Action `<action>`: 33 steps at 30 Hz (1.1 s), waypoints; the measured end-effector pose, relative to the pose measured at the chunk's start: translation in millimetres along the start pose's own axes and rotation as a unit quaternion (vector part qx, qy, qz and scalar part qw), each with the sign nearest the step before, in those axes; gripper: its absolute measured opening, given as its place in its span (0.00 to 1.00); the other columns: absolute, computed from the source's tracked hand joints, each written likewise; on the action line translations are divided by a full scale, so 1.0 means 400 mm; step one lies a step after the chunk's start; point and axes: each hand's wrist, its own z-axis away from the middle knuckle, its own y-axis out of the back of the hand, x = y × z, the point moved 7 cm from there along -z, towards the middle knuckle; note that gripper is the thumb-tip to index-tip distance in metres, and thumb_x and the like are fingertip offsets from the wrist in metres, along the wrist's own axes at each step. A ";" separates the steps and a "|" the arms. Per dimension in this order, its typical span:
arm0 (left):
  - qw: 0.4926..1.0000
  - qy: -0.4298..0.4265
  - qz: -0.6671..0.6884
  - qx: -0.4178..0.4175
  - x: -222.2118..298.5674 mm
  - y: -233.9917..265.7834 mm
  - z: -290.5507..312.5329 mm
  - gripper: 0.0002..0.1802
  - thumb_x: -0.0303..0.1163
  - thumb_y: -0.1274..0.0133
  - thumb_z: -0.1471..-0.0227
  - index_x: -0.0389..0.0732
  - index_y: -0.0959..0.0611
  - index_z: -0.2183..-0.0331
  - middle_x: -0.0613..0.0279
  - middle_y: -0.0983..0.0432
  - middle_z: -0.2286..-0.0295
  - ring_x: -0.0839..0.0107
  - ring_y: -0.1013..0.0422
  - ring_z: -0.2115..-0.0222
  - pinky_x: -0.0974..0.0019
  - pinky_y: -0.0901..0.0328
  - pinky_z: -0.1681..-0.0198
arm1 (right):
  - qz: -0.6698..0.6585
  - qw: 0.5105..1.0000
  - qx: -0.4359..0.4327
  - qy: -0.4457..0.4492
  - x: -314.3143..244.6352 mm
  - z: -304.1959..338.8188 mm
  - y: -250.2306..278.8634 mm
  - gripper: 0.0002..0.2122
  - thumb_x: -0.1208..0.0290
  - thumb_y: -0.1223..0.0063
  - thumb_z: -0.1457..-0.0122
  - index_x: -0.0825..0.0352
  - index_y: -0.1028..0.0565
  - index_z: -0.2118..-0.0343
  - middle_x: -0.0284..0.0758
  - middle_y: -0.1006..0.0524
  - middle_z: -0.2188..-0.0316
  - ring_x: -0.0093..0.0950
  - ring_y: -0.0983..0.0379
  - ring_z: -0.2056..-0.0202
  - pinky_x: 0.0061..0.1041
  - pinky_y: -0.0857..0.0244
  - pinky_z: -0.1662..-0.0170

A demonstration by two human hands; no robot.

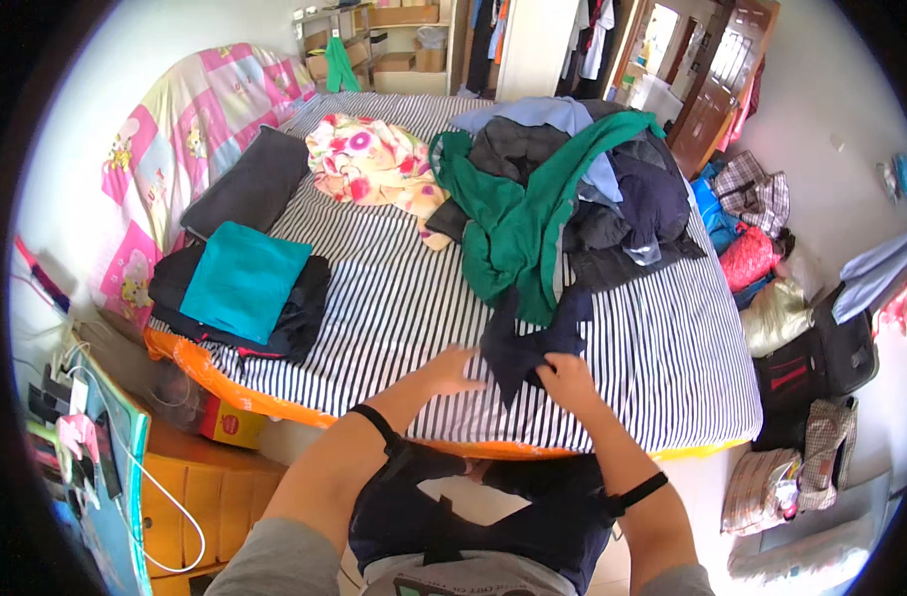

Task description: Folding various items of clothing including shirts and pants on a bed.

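A dark navy garment lies crumpled near the front edge of the bed, partly under a green garment. Its lower right part is pinched in my right hand, whose fingers are closed on the cloth. Just left of it, my left hand hovers over the striped sheet, fingers stretched out and nothing in them. The green garment spreads its two long parts across a heap of dark jackets and a light blue piece of cloth.
A teal folded cloth tops a dark folded stack on the left of the bed. Behind it are a dark grey pillow and a floral cloth. Bags and a black suitcase line the right wall. A wooden cabinet stands at lower left.
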 end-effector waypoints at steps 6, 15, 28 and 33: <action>0.962 -0.183 0.125 0.160 0.370 0.207 0.077 0.29 0.35 0.37 0.56 0.30 0.25 0.54 0.41 0.28 0.58 0.53 0.29 0.57 0.58 0.34 0.54 | -0.118 0.991 0.008 0.057 -0.121 0.005 0.100 0.08 0.72 0.48 0.46 0.74 0.26 0.73 0.50 0.28 0.81 0.46 0.28 0.77 0.37 0.37 0.73; 0.942 -0.152 0.243 0.178 0.452 0.393 0.157 0.03 0.23 0.51 0.45 0.34 0.25 0.71 0.69 0.33 0.80 0.82 0.38 0.78 0.74 0.41 0.74 | -0.131 0.989 0.005 0.063 -0.150 0.074 0.182 0.11 0.73 0.39 0.51 0.73 0.24 0.66 0.39 0.25 0.78 0.26 0.28 0.74 0.26 0.34 0.66; 0.776 -0.067 0.559 0.285 0.215 0.626 0.252 0.10 0.33 0.54 0.39 0.37 0.21 0.65 0.69 0.24 0.70 0.80 0.30 0.68 0.75 0.36 0.60 | -0.122 0.971 -0.197 -0.065 -0.039 0.141 0.200 0.15 0.67 0.46 0.46 0.76 0.24 0.62 0.40 0.22 0.74 0.29 0.27 0.70 0.28 0.34 0.62; 0.765 0.004 0.573 0.294 0.116 0.657 0.297 0.11 0.33 0.53 0.40 0.36 0.20 0.65 0.64 0.23 0.70 0.77 0.29 0.69 0.72 0.34 0.63 | -0.099 0.983 0.147 -0.039 -0.040 0.059 0.365 0.07 0.73 0.42 0.45 0.72 0.25 0.69 0.30 0.27 0.81 0.19 0.31 0.76 0.21 0.36 0.69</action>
